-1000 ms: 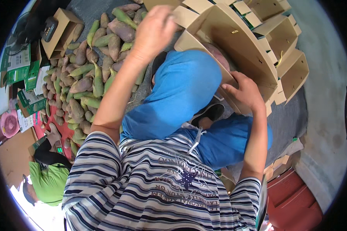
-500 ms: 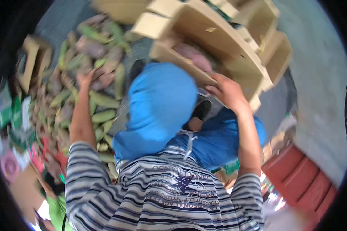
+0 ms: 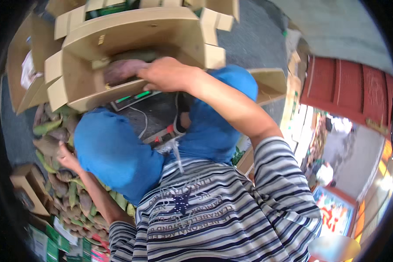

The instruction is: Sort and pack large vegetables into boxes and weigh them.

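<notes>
A large open cardboard box (image 3: 135, 26) stands before my knees. Inside it lies a long, reddish-purple vegetable (image 3: 120, 72) with a tapering end; its exact kind is unclear. My right hand (image 3: 168, 74) reaches over the near wall, fingers closed on that tapering end. A greenish one lies partly hidden behind it. My left hand (image 3: 67, 159), beside my left knee, appears empty with its fingers apart. It hovers over a pile of green and purple-brown elongated vegetables (image 3: 61, 185).
A scale with a lit green display (image 3: 137, 97) and a white cable sits under the box's near side. Another open box (image 3: 19, 83) holding a pale bag is at left, a small carton (image 3: 30, 185) below. Red door panels (image 3: 349, 89) stand at right.
My view has swung right, so the box appears further left. My right hand has gone from the box's rim onto the reddish-purple vegetable. My left hand is nearer my knee.
</notes>
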`<state>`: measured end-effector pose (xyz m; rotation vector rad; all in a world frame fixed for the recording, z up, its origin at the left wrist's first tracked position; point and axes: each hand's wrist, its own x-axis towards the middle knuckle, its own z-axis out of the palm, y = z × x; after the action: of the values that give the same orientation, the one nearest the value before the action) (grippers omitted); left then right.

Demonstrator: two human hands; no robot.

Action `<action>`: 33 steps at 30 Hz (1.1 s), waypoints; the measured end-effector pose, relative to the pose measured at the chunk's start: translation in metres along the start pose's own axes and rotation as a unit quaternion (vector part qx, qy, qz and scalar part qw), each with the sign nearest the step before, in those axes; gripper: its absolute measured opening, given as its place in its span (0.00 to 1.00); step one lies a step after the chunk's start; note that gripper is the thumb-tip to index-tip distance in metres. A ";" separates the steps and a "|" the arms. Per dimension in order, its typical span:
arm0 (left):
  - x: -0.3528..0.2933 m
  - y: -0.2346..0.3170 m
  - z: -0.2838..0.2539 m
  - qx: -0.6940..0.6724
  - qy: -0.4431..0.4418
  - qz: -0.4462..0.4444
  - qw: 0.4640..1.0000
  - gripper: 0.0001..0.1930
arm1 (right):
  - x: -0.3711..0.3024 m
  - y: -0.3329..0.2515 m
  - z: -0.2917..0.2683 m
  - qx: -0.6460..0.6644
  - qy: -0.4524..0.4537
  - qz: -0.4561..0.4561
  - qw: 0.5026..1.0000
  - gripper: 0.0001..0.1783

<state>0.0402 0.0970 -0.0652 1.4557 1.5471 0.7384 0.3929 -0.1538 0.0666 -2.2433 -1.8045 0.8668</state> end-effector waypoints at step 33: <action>-0.066 0.196 0.136 0.325 -0.261 0.531 0.738 0.16 | -0.217 0.274 0.082 0.103 0.521 0.610 0.588 0.17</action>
<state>0.2489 0.0417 0.0567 2.8366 0.3808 0.2719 0.5596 -0.4511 -0.0472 -2.5718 0.4532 -0.3158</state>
